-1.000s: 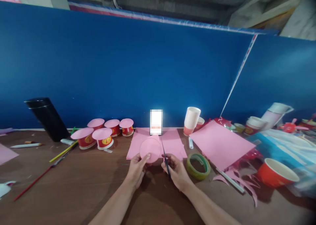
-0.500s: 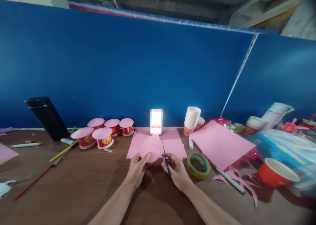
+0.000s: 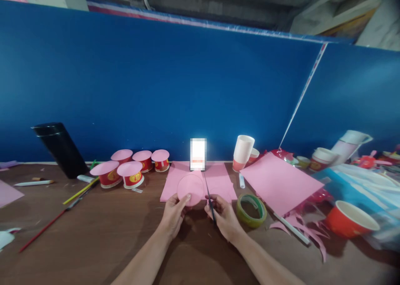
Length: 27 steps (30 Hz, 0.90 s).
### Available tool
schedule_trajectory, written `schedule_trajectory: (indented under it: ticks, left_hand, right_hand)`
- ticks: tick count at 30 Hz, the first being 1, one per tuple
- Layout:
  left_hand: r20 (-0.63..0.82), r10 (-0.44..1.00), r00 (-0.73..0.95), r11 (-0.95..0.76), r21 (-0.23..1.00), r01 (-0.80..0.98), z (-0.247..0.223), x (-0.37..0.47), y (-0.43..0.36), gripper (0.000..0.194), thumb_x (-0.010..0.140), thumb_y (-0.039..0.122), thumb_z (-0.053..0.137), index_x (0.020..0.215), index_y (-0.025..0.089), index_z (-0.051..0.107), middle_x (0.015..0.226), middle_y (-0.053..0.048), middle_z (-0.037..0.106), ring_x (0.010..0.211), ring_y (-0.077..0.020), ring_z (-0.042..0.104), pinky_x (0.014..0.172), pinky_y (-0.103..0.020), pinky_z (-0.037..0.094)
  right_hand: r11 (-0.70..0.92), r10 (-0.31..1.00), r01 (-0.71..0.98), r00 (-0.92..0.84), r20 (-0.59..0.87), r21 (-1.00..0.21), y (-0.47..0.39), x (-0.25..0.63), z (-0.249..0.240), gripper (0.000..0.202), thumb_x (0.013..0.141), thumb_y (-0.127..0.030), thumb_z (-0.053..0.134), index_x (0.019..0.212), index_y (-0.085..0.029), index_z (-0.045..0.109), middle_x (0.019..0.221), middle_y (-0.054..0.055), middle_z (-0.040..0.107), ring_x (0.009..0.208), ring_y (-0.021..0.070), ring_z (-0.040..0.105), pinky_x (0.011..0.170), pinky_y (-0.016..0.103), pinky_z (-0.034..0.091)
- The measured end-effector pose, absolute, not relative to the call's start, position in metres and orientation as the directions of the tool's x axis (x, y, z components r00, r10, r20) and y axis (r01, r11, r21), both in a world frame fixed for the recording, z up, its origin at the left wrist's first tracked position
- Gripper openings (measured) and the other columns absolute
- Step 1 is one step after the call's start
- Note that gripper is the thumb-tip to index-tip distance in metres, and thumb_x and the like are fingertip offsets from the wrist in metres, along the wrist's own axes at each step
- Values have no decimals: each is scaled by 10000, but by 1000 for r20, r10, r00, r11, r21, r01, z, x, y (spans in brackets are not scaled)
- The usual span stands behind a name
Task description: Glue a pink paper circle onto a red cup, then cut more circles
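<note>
A round pink paper disc point(image 3: 190, 189) is pinched in my left hand point(image 3: 173, 216), with the thumb on its lower right part. My right hand point(image 3: 225, 218) grips a thin dark tool point(image 3: 211, 208), which looks like scissors, pointing up and away just right of the disc. Beyond both hands lie pink sheets point(image 3: 218, 181) on the brown table, and a bright phone point(image 3: 198, 155) stands upright at their back. A roll of tape point(image 3: 251, 210) lies right of my right hand.
Several red cups with pink disc tops point(image 3: 130, 169) stand back left, near a black bottle point(image 3: 61, 151). To the right are stacked white cups point(image 3: 243, 151), a pink sheet point(image 3: 281, 183), paper scraps point(image 3: 308, 231) and an orange cup point(image 3: 351, 219). A blue partition point(image 3: 187, 81) rises behind.
</note>
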<state>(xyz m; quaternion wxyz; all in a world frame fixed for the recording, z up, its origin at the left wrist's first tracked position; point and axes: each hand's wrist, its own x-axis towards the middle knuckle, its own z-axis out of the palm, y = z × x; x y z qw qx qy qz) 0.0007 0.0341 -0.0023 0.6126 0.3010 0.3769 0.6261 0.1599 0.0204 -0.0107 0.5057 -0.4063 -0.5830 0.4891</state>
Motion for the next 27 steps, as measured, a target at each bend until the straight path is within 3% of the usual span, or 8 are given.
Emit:
schedule_trajectory:
  ticks: [27]
  left_hand:
    - [-89,991,-97,22,841,-541,-3,2,34,266,558,274,751,707,95,624,621,-11,610,502,-69,503,482,-186,416]
  right_hand:
    - [153,973,-68,-166,162,-986,20,161,-9,392,724,-365,638,1047,-151,583,672,-5,507,569,92,452,520,227,412]
